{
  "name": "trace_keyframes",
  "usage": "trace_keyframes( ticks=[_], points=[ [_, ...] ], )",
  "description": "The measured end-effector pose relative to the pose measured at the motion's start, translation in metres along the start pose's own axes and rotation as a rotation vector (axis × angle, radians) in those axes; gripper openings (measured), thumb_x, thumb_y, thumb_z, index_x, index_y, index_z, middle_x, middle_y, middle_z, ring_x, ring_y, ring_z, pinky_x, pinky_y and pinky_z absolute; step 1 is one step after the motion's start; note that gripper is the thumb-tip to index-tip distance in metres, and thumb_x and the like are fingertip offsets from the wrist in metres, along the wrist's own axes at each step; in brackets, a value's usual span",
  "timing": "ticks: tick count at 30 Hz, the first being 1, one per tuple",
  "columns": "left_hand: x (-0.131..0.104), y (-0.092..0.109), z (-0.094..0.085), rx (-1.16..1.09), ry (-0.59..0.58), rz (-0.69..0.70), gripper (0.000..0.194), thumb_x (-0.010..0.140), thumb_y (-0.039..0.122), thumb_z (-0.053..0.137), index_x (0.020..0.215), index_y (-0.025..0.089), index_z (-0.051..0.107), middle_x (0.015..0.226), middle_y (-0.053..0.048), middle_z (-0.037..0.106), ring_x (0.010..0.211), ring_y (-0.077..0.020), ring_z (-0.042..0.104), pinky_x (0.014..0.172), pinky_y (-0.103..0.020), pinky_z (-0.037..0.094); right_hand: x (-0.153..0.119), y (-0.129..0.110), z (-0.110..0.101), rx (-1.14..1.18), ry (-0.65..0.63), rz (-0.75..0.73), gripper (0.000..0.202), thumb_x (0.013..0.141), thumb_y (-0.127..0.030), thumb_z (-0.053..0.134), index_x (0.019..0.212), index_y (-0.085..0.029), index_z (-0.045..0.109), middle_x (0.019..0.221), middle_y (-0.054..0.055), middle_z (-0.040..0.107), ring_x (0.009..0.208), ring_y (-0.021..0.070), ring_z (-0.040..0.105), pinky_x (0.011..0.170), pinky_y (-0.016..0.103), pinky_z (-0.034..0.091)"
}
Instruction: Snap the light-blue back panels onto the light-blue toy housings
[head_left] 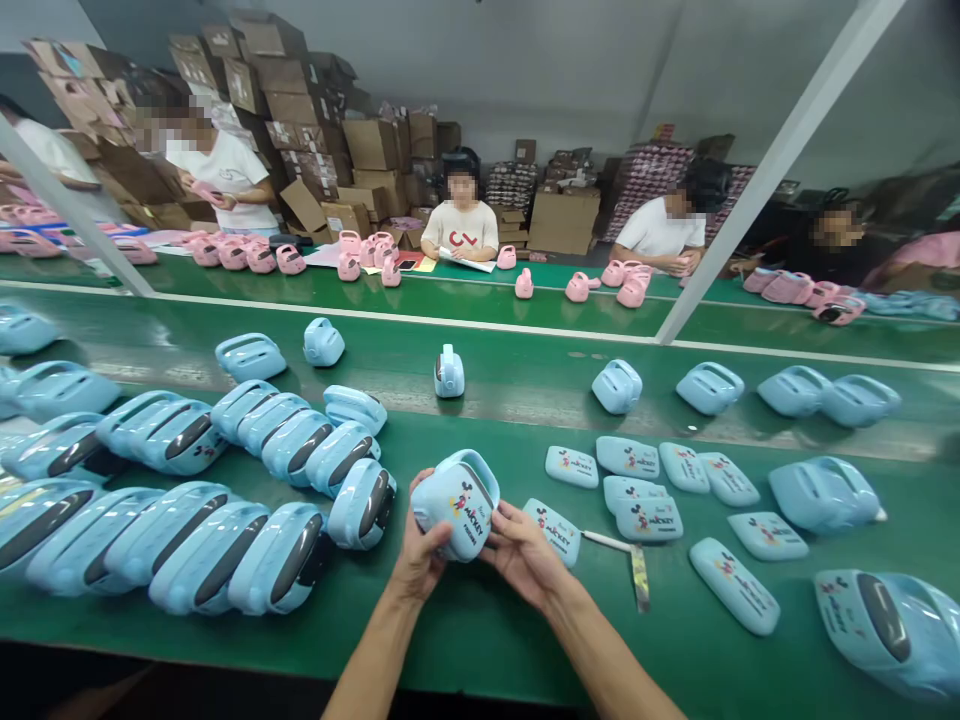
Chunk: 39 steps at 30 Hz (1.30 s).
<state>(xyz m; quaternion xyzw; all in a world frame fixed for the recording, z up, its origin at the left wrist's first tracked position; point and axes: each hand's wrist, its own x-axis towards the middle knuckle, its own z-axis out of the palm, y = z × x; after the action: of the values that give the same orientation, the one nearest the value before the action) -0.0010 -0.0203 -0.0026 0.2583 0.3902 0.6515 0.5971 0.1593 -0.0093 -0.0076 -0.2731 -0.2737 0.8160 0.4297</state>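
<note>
Just above the green table, a light blue plastic casing point(456, 505) with a handle is held up between both hands. A cartoon mouse and the word "MICKEY" are printed on its front. My left hand point(421, 550) grips its left side, the thumb on the lower front. My right hand point(527, 552) has its fingers closed on the lower right edge. Right of that hand lies a printed blue panel point(553, 530), with several similar panels point(649, 512) beyond it. A white pen-like tool point(606, 541) and a small patterned strip point(640, 578) lie among them.
Rows of blue casings with dark windows point(277, 560) stand on the left. More casings point(892, 625) sit at the right. A belt point(525, 400) carrying spaced casings runs across behind. Beyond white posts point(780, 165), several people work on pink casings point(261, 256) before stacked cartons point(562, 222).
</note>
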Motion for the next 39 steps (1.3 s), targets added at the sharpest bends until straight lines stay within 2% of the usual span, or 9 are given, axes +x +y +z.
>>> trace_keyframes(
  ticks=[4, 9, 13, 17, 24, 29, 31, 35, 39],
  points=[
    [0.007, 0.020, -0.029, 0.338, -0.198, -0.026, 0.080, 0.048, 0.022, 0.094, 0.118, 0.030, 0.056, 0.113, -0.005, 0.070, 0.107, -0.0304, 0.067, 0.087, -0.038, 0.058, 0.012, -0.017, -0.021, -0.271, -0.025, -0.197, 0.055, 0.068, -0.032, 0.089, 0.118, -0.026, 0.065, 0.120, 0.006, 0.070, 0.116, 0.0251, 0.064, 0.106, 0.045, 0.046],
    [-0.005, 0.027, -0.036, 0.742, -0.185, -0.024, 0.078, 0.053, 0.024, 0.092, 0.125, 0.025, 0.063, 0.136, -0.011, 0.061, 0.127, -0.0340, 0.057, 0.111, -0.047, 0.043, 0.016, -0.023, -0.034, -0.709, -0.200, -0.318, 0.060, 0.072, -0.044, 0.083, 0.126, -0.024, 0.064, 0.127, 0.008, 0.067, 0.122, 0.0265, 0.061, 0.110, 0.043, 0.043],
    [-0.013, 0.019, -0.031, 0.722, -0.156, -0.020, 0.080, 0.051, 0.023, 0.093, 0.126, 0.023, 0.064, 0.136, -0.013, 0.062, 0.127, -0.0343, 0.058, 0.112, -0.047, 0.043, 0.022, -0.001, -0.021, -0.827, -0.001, -0.522, 0.053, 0.091, -0.062, 0.052, 0.119, -0.021, 0.069, 0.121, 0.011, 0.071, 0.116, 0.0287, 0.064, 0.103, 0.042, 0.047],
    [-0.015, 0.014, -0.030, 0.787, -0.132, 0.006, 0.081, 0.052, 0.025, 0.093, 0.128, 0.023, 0.065, 0.126, -0.011, 0.070, 0.118, -0.0327, 0.064, 0.108, -0.046, 0.047, 0.037, 0.024, -0.008, -0.829, 0.234, -0.661, 0.064, 0.093, -0.069, 0.037, 0.096, -0.018, 0.075, 0.100, 0.012, 0.077, 0.096, 0.0292, 0.072, 0.088, 0.038, 0.053],
    [-0.015, 0.007, -0.029, 0.856, -0.041, 0.053, 0.069, 0.056, 0.032, 0.091, 0.121, 0.022, 0.070, 0.115, -0.007, 0.075, 0.107, -0.0298, 0.069, 0.097, -0.040, 0.054, 0.050, 0.034, -0.005, -0.828, 0.378, -0.675, 0.068, 0.099, -0.060, 0.023, 0.081, -0.017, 0.073, 0.080, 0.011, 0.075, 0.077, 0.0263, 0.070, 0.074, 0.037, 0.051],
    [-0.015, 0.005, -0.033, 0.799, -0.042, 0.035, 0.070, 0.060, 0.038, 0.088, 0.125, 0.023, 0.066, 0.122, -0.009, 0.073, 0.114, -0.0323, 0.067, 0.102, -0.043, 0.053, 0.031, 0.008, 0.001, -0.942, 0.096, -0.652, 0.045, 0.091, -0.056, 0.047, 0.107, -0.019, 0.068, 0.106, 0.008, 0.072, 0.093, 0.0244, 0.067, 0.085, 0.035, 0.050],
    [-0.012, 0.000, -0.037, 0.760, -0.010, 0.045, 0.075, 0.061, 0.043, 0.087, 0.129, 0.024, 0.063, 0.128, -0.010, 0.070, 0.121, -0.0340, 0.064, 0.104, -0.043, 0.051, 0.033, -0.006, 0.000, -1.003, 0.016, -0.577, 0.037, 0.086, -0.049, 0.057, 0.110, -0.022, 0.065, 0.106, 0.005, 0.071, 0.091, 0.0216, 0.064, 0.083, 0.032, 0.050],
    [-0.002, -0.015, -0.048, 0.661, 0.122, 0.232, 0.078, 0.069, 0.054, 0.079, 0.138, 0.029, 0.052, 0.144, -0.011, 0.059, 0.134, -0.0340, 0.054, 0.108, -0.045, 0.050, 0.079, -0.050, -0.016, -1.042, 0.280, -0.502, 0.026, 0.085, -0.047, 0.057, 0.081, -0.022, 0.059, 0.076, -0.002, 0.062, 0.073, 0.0169, 0.056, 0.068, 0.027, 0.047],
    [0.006, -0.019, -0.057, 0.851, 0.029, 0.301, 0.053, 0.071, 0.053, 0.076, 0.115, 0.025, 0.069, 0.124, -0.011, 0.071, 0.109, -0.0337, 0.071, 0.098, -0.049, 0.057, 0.145, -0.110, -0.038, -1.050, 0.529, -0.578, 0.025, 0.088, -0.045, 0.051, 0.091, -0.021, 0.058, 0.088, 0.000, 0.065, 0.084, 0.0176, 0.057, 0.077, 0.028, 0.047]
  ],
)
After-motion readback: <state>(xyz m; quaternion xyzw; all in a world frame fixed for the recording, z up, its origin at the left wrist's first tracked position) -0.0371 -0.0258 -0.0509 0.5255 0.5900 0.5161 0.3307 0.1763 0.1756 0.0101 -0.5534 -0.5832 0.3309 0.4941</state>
